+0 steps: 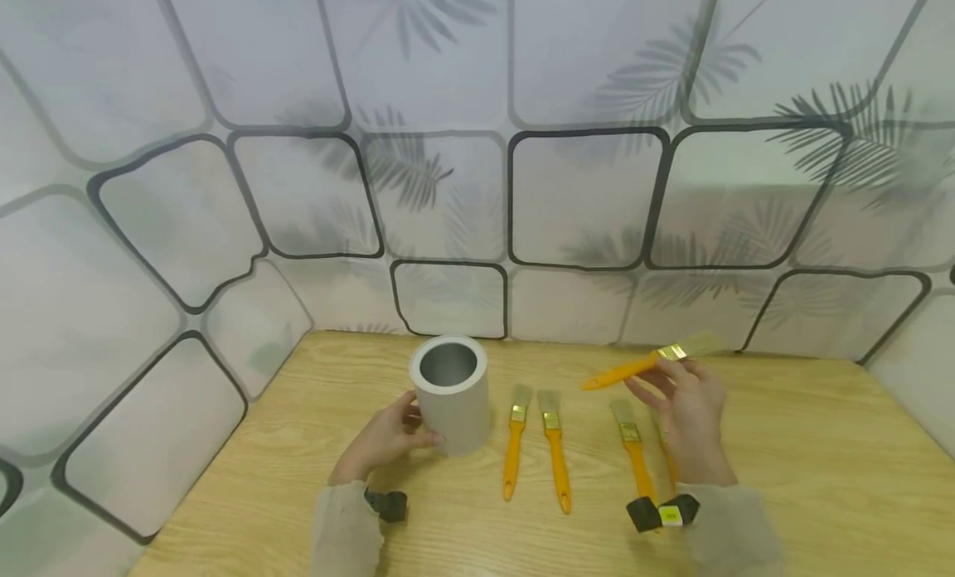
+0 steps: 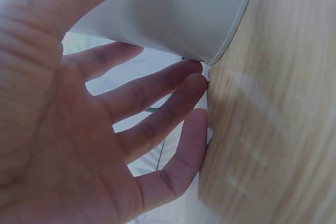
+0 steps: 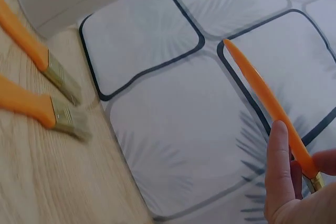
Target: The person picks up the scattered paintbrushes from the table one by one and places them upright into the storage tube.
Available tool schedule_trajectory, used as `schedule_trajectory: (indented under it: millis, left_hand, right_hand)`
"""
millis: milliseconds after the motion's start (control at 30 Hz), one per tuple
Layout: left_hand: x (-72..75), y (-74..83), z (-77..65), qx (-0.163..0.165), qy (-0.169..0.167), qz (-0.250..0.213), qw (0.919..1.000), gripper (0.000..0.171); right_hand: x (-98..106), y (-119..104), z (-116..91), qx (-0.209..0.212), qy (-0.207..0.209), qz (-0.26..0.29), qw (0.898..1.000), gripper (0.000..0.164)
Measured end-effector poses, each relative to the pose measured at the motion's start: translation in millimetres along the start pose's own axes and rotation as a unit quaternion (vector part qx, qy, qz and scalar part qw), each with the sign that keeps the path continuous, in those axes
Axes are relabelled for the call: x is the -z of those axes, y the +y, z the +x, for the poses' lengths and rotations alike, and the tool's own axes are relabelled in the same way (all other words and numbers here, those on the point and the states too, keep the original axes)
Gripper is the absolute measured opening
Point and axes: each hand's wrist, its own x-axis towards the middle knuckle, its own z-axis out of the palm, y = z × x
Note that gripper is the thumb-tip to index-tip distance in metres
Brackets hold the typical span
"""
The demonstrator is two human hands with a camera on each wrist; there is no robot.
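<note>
A pale cylindrical pot [image 1: 457, 415] with an open top and dark interior stands on the wooden table. My left hand [image 1: 390, 438] holds its left side, thumb at the front. In the left wrist view, the fingers [image 2: 149, 95] bend along the wall of the pot near its base. Above the table at the right, my right hand [image 1: 695, 407] pinches a paintbrush [image 1: 621, 373] near its metal ferrule. Its orange handle points left, toward the pot, and the bristles point right. The right wrist view shows the handle [image 3: 260, 90] between thumb and fingers.
Two paintbrushes, a left one [image 1: 511, 457] and a right one [image 1: 558, 461], lie on the table [image 1: 836, 461] just right of the pot. Another brush [image 1: 636, 457] and a partly hidden one [image 1: 664, 444] lie by my right wrist. A patterned wall [image 1: 582, 196] stands behind.
</note>
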Motion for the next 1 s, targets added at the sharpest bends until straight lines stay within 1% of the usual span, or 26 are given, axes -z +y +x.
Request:
schedule_trajectory:
  millis: [167, 300, 400, 633, 767, 900, 1000]
  left_hand:
    - [-0.1, 0.1, -1.1, 0.001, -0.002, -0.002, 1.0, 0.085]
    - [-0.9, -1.7, 0.0, 0.002, -0.001, -0.001, 1.0, 0.088]
    - [-1.8, -2.8, 1.0, 0.006, 0.005, 0.0, 1.0, 0.089]
    - [-2.1, -3.2, 1.3, 0.003, 0.004, 0.002, 1.0, 0.089]
    - [-1.5, -3.7, 1.2, 0.004, 0.003, 0.001, 1.0, 0.09]
    - [-1.3, -4.4, 1.5, 0.012, 0.009, 0.0, 0.9999, 0.09]
    - [-1.3, -4.8, 2.3, 0.012, 0.011, 0.001, 0.9999, 0.089]
  right_hand:
    - [-11.5, 9.8, -1.2, -0.005, 0.007, -0.005, 1.0, 0.029]
    - [-18.7, 17.7, -0.5, -0.007, 0.008, -0.017, 1.0, 0.026]
    - [-24.0, 22.8, -0.4, -0.009, -0.002, -0.026, 1.0, 0.026]
    - [-37.0, 35.5, -2.4, -0.004, -0.021, -0.013, 1.0, 0.028]
    - [-48.1, 42.3, -2.7, -0.011, -0.035, -0.009, 0.999, 0.024]
    - [-61.1, 48.1, -3.1, -0.007, -0.035, -0.005, 0.999, 0.025]
    - [-69.6, 52.0, -4.3, -0.003, -0.032, -0.005, 0.999, 0.02]
